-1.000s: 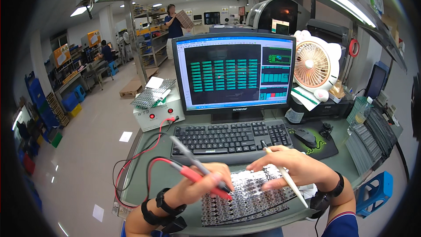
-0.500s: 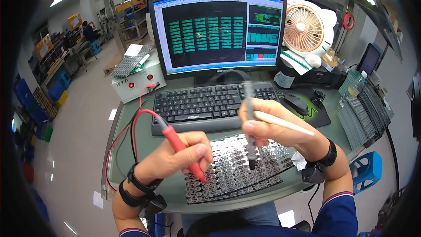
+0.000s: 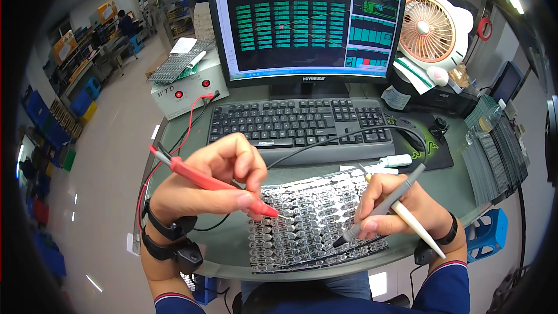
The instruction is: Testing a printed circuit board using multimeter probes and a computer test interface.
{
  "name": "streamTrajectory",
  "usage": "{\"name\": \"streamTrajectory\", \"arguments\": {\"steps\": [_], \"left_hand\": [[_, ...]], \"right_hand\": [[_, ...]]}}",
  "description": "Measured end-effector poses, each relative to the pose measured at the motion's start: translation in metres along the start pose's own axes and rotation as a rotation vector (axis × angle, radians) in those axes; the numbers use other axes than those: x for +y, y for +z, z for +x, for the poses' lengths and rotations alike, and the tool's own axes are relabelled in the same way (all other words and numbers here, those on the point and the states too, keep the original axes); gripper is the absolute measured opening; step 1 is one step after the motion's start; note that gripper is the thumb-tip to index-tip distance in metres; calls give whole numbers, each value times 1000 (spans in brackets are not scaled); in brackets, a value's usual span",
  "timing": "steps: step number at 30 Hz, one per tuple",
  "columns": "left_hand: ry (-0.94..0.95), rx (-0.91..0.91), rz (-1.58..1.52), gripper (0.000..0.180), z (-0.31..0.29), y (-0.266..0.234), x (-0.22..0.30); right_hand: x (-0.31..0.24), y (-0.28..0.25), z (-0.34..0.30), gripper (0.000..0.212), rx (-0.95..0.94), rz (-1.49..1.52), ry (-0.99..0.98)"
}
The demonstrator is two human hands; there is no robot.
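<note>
My left hand (image 3: pixel 212 177) is closed around a red test probe (image 3: pixel 200 177), its metal tip pointing down at the left half of a panel of small circuit boards (image 3: pixel 319 212). Whether the tip touches the panel, I cannot tell. Between the fingers of my right hand (image 3: pixel 401 206) are a grey test probe (image 3: pixel 381 209) and a cream-coloured thin stick (image 3: pixel 419 230). The grey probe slants down to the left, its black tip over the panel's lower right part. Silvery repeated pieces cover the panel, which lies on the green desk mat (image 3: pixel 232 244).
Behind the panel are a keyboard (image 3: pixel 296 128), a mouse (image 3: pixel 410 138) and a green-capped marker (image 3: pixel 396 161). A monitor (image 3: pixel 290 29) and a fan (image 3: pixel 430 32) stand farther back. The probe leads run from a grey box (image 3: pixel 192 90). Stacked boards (image 3: pixel 494 166) sit at right.
My left hand has turned, and the red probe now leans flatter to the right. My right hand has moved right and down, and its grey probe has gone from upright to slanted.
</note>
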State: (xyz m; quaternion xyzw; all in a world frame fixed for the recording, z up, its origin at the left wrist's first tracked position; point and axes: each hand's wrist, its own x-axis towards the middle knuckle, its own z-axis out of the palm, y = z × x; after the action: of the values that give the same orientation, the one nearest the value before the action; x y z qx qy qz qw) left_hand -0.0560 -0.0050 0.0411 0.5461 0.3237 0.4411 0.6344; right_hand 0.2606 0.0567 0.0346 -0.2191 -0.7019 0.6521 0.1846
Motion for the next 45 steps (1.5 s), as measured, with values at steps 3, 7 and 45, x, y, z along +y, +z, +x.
{"name": "streamTrajectory", "arguments": {"steps": [3,7,45], "left_hand": [[75,-35,-33,34,0,-10,-1],[75,-75,-38,36,5,-17,-3],[-22,47,45,24,26,35,-42]], "right_hand": [[3,5,3,21,24,-70,-48],[5,5,2,21,66,-132,-65],[21,-21,5,19,50,-179,-110]]}}
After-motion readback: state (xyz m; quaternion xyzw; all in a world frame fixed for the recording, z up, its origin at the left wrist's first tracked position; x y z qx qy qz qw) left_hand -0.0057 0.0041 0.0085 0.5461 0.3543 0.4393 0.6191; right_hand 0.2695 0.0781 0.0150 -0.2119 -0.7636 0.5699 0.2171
